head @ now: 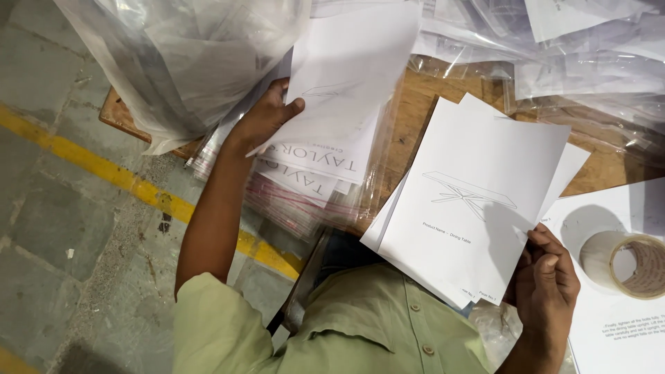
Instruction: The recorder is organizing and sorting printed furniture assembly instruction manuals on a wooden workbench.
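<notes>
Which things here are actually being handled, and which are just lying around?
In hand: sheet stack held by right hand; single sheet held by left hand over the bagged leaflets.
Lying about: tape roll, plastic bags, wooden table.

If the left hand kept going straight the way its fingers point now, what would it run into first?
The left hand already pinches a white sheet. Pushed further up and right, it would probably meet the clear plastic bags piled at the far side of the wooden table, though depth is unclear.
</notes>
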